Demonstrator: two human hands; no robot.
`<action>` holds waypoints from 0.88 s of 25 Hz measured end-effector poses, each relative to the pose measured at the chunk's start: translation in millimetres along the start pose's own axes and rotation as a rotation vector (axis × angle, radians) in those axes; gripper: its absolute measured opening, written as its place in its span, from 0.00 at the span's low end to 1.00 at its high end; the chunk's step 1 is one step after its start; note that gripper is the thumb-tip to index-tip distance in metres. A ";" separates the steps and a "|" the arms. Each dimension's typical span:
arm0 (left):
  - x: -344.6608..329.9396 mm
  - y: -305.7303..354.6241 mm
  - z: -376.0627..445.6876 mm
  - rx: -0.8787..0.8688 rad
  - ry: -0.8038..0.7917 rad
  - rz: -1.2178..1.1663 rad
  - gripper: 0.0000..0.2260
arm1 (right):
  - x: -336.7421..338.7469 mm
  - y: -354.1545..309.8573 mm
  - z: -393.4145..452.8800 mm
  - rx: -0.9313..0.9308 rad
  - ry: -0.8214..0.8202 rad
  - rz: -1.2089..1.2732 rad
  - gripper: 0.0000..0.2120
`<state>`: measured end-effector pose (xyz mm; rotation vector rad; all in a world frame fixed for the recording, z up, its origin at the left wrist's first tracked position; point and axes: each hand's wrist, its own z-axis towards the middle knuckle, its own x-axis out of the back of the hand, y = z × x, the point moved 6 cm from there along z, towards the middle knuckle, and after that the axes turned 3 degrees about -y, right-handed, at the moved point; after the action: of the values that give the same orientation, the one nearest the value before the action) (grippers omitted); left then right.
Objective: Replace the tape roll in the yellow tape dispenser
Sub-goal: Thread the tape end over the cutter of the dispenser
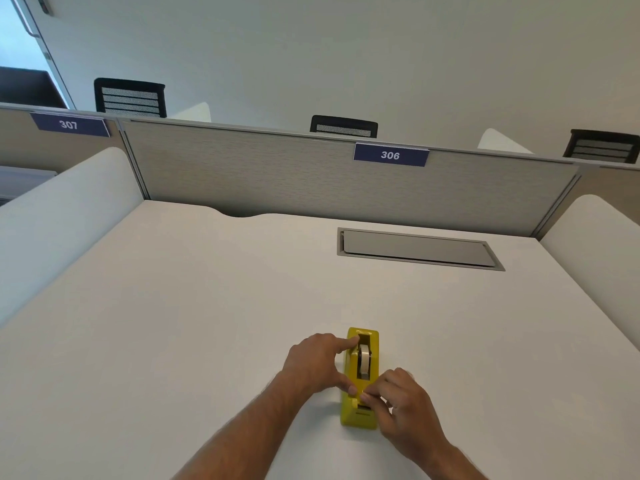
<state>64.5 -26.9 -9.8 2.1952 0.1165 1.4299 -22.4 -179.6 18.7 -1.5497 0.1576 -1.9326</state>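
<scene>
A yellow tape dispenser [360, 412] stands on the white desk [207, 306], its cutter end toward me. A pale tape roll [364, 358] sits upright in its slot. My left hand [317, 363] holds the dispenser from the left, index finger on the far top edge and thumb on the near left side. My right hand [403, 398] is at the near right, its thumb and fingers pinched at the top of the dispenser close to the cutter. Whether it pinches a tape end I cannot tell.
A grey cable hatch [419, 249] is set into the desk at the back right. A grey partition [277, 174] with a "306" label [390, 155] closes off the far edge. White side dividers [59, 216] stand left and right.
</scene>
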 end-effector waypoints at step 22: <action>-2.3 -1.7 2.6 -0.006 0.003 -0.032 0.44 | -5.0 -15.7 -20.1 0.146 -0.008 -0.142 0.06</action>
<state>66.1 -27.3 -13.3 2.1762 0.1473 1.4145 -46.6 -170.5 15.9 -1.5060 -0.0976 -1.9988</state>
